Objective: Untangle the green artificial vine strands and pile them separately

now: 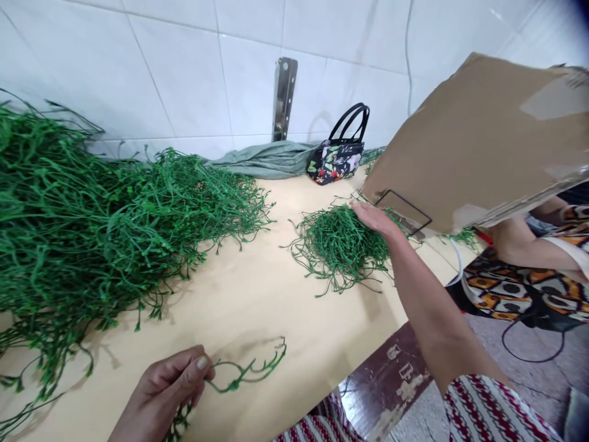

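Observation:
My left hand [177,383] is near the front edge of the table, thumb and fingers pinched on a thin green artificial plant stem [234,385]. The stem's branched end sticks out to the right, and more green bits show below my palm. My right arm reaches forward, and my right hand [372,216] rests with its fingers stretched out on top of a small pile of green stems [343,242]. A much larger heap of tangled green stems [101,227] covers the left side of the table.
The pale yellow table [230,294] runs along a white tiled wall. A floral handbag [335,161] and a grey-green cloth [262,159] lie at the back. A large cardboard piece [473,141] leans at the right, beside another person's arm [529,248]. A metal bracket [284,101] is on the wall.

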`<state>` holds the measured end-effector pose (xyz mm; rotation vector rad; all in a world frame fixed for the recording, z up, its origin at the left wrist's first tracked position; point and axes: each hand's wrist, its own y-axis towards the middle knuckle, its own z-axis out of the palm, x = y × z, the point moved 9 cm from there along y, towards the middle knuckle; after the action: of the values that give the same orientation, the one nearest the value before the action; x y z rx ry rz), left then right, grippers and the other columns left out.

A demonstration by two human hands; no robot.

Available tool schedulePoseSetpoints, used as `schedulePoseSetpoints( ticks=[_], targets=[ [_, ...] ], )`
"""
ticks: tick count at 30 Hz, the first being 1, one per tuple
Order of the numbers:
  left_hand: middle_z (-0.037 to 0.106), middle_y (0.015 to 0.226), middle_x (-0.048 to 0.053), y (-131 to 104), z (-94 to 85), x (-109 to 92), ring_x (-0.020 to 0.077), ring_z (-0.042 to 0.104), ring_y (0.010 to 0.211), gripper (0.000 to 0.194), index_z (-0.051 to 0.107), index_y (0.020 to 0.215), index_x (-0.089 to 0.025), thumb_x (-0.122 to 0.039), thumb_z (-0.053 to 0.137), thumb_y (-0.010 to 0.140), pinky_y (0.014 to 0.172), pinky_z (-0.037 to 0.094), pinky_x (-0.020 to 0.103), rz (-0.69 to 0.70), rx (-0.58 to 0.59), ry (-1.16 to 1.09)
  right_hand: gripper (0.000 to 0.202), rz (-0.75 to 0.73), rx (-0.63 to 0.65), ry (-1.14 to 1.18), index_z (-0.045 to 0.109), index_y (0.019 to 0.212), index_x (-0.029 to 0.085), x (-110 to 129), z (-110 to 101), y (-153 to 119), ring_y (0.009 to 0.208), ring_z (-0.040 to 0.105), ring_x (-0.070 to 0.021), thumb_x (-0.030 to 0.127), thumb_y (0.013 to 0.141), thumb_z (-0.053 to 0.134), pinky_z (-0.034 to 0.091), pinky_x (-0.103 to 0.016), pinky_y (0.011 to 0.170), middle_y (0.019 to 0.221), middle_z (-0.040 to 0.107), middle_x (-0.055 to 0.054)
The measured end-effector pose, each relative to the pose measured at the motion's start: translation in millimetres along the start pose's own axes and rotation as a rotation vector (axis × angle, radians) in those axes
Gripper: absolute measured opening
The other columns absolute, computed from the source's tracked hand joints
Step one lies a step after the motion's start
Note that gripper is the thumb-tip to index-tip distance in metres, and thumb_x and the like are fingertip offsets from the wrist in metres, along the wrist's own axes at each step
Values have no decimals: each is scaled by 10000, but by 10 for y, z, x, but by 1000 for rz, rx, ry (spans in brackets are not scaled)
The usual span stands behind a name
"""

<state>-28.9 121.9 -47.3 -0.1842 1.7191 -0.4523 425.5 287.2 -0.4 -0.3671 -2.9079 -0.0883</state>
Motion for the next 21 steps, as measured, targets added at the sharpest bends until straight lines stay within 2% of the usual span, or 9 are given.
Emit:
schedulePoseSetpoints(
  ticks=[5, 7, 10, 11, 12, 14, 16, 18, 21],
  targets=[
    [535, 524, -11, 69, -66, -133, 98, 429, 501, 266, 652, 680, -165, -431, 648, 670, 478, 323, 190, 73, -3, -103, 457, -80, -214, 80, 641, 931, 78, 45, -516, -117, 896, 590, -250, 409, 903, 327, 410, -319, 745, 918, 661, -170],
    [558, 516, -2, 89, -49, -185, 111, 480, 517, 245, 663, 754, -159, -392, 657, 678, 489, 343, 193, 76, 19, -147, 409, -111, -305, 127, 643, 907, 86, 171, -653, -281, 894, 583, -256, 390, 888, 370, 410, -336, 741, 928, 653, -169],
    [606, 561, 16, 120, -33, -318, 116, 537, 545, 191, 662, 765, -145, -324, 646, 700, 538, 388, 203, 139, -3, -243, 358, -229, -408, 241, 615, 1003, 164, 620, -726, -687, 947, 567, -240, 363, 905, 334, 418, -363, 786, 1039, 615, -127],
    [614, 573, 17, 137, -27, -348, 114, 550, 551, 176, 663, 762, -144, -308, 644, 701, 553, 400, 205, 152, -13, -283, 317, -345, -443, 304, 615, 998, 194, 868, -743, -882, 926, 575, -228, 332, 907, 345, 427, -368, 787, 1007, 621, -105],
    [621, 578, 18, 157, -15, -366, 115, 563, 562, 166, 665, 765, -141, -293, 640, 704, 573, 411, 207, 155, -17, -318, 265, -478, -431, 354, 622, 970, 219, 1144, -722, -1089, 897, 582, -219, 288, 899, 376, 435, -372, 786, 964, 629, -87],
    [635, 587, 30, 196, 8, -373, 126, 587, 581, 170, 672, 777, -128, -276, 642, 698, 604, 434, 223, 145, -14, -394, 183, -799, -322, 447, 628, 943, 250, 1725, -626, -1564, 819, 596, -201, 198, 844, 482, 468, -349, 713, 894, 645, -61],
    [660, 639, 41, 219, 25, -365, 139, 609, 610, 181, 677, 818, -125, -249, 644, 690, 644, 461, 250, 138, 0, -486, 228, -1063, -223, 551, 615, 976, 247, 2170, -535, -2030, 795, 605, -181, 125, 802, 533, 496, -314, 672, 851, 657, -52],
    [679, 703, 50, 218, 27, -351, 150, 628, 653, 192, 681, 853, -128, -211, 640, 685, 688, 481, 274, 141, 6, -568, 225, -1156, -161, 625, 610, 982, 218, 2439, -416, -2310, 760, 604, -164, 108, 804, 527, 501, -296, 650, 808, 660, -48],
    [689, 758, 58, 192, 20, -314, 161, 640, 725, 208, 685, 876, -129, -159, 623, 681, 745, 494, 298, 158, -20, -634, 181, -1084, -52, 594, 612, 968, 164, 2660, -81, -2389, 768, 600, -163, 154, 845, 480, 498, -307, 689, 829, 656, -64]
  ],
)
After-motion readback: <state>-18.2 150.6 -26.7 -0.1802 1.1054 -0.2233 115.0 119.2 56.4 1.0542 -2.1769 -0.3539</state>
